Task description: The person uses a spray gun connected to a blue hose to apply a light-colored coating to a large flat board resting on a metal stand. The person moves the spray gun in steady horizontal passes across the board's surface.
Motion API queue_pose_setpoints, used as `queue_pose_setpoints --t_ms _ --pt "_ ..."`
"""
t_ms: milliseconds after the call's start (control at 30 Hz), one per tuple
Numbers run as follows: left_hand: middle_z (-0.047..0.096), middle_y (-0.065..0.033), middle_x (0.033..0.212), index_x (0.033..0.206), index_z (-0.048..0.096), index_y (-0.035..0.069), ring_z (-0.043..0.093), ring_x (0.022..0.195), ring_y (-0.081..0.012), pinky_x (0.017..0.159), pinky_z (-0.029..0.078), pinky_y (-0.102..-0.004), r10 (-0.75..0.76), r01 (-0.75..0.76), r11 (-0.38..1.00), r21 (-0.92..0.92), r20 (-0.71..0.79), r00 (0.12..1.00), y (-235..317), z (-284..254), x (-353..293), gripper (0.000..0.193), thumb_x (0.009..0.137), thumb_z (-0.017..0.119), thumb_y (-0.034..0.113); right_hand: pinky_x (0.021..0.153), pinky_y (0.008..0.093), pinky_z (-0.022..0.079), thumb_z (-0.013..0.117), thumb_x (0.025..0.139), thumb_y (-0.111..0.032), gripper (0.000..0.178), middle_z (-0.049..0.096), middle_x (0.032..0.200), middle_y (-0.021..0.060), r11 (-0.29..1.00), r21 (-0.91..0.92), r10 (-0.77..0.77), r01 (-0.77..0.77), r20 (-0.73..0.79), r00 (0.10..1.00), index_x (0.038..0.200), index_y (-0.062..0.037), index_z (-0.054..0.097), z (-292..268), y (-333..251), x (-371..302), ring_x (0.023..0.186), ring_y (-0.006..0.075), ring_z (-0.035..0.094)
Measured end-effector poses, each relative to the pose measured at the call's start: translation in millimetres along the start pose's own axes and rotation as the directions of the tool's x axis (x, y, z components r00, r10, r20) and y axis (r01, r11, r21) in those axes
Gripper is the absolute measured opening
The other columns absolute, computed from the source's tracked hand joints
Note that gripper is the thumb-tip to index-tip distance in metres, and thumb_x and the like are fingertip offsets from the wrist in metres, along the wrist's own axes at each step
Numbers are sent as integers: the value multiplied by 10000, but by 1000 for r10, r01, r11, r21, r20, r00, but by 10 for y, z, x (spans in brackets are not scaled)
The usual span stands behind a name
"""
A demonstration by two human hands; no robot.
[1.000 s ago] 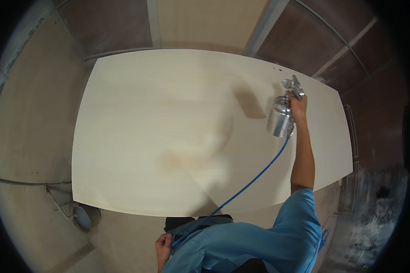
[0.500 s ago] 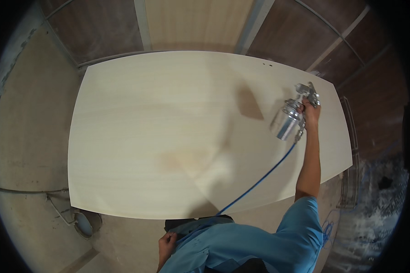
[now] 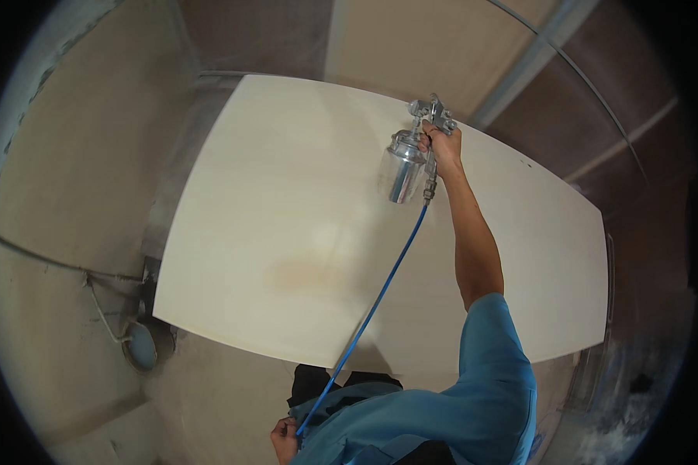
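Note:
My right hand is wrapped round the handle of a silver spray gun with a metal cup hanging under it. The gun is held out over the far edge of a large pale flat panel. From the fitting below its handle a blue air hose runs back toward my body. Low at my waist, my left hand is closed on the hose, its fingers partly hidden. Faint darker patches and shadows lie on the panel.
Brown and tan wall panels stand behind the far edge. A round bucket is at the left near corner, with a pipe along the left wall. The concrete floor shows in front.
My right hand has swept the spray gun left and farther out, from the panel's right part to its far middle. The hose has swung left with it. The whole view has turned.

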State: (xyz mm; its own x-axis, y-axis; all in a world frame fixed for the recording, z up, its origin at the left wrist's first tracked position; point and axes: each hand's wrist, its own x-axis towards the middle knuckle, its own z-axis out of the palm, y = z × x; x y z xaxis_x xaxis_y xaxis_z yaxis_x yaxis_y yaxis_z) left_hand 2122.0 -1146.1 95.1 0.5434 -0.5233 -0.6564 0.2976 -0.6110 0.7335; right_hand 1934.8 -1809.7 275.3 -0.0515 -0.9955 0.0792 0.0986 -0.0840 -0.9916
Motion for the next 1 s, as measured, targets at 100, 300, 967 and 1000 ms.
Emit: queue_pose_setpoints --t_ms 100,300,967,1000 --pt "618 -39 716 872 660 -40 517 666 -96 617 413 -257 -72 74 997 27 -60 996 -112 99 -392 242 914 604 191 428 301 383 579 879 42 22 518 697 79 998 68 -5 -1 95 995 881 40 557 217 -24 -36 535 151 476" --pt "652 -41 877 965 689 16 549 820 -145 753 467 -314 56 -55 998 39 -34 998 -317 82 -841 302 948 576 295 498 309 470 575 892 5 51 602 714 110 986 161 1 -41 237 971 929 36 591 634 -120 -221 588 192 587" --pt "662 -76 888 942 656 -7 575 869 -180 818 458 -308 -63 13 976 217 225 972 956 -791 -457 222 951 565 194 468 289 431 616 852 -18 63 592 664 37 951 -252 -167 179 65 984 913 -9 604 493 21 -155 516 116 534" --pt "657 -75 883 940 652 -5 571 870 -178 821 454 -303 -95 20 962 271 265 959 1096 -961 -180 216 949 571 194 469 289 429 618 848 -22 62 588 655 32 933 -329 -158 146 -8 987 907 -11 604 526 145 -139 515 113 532"
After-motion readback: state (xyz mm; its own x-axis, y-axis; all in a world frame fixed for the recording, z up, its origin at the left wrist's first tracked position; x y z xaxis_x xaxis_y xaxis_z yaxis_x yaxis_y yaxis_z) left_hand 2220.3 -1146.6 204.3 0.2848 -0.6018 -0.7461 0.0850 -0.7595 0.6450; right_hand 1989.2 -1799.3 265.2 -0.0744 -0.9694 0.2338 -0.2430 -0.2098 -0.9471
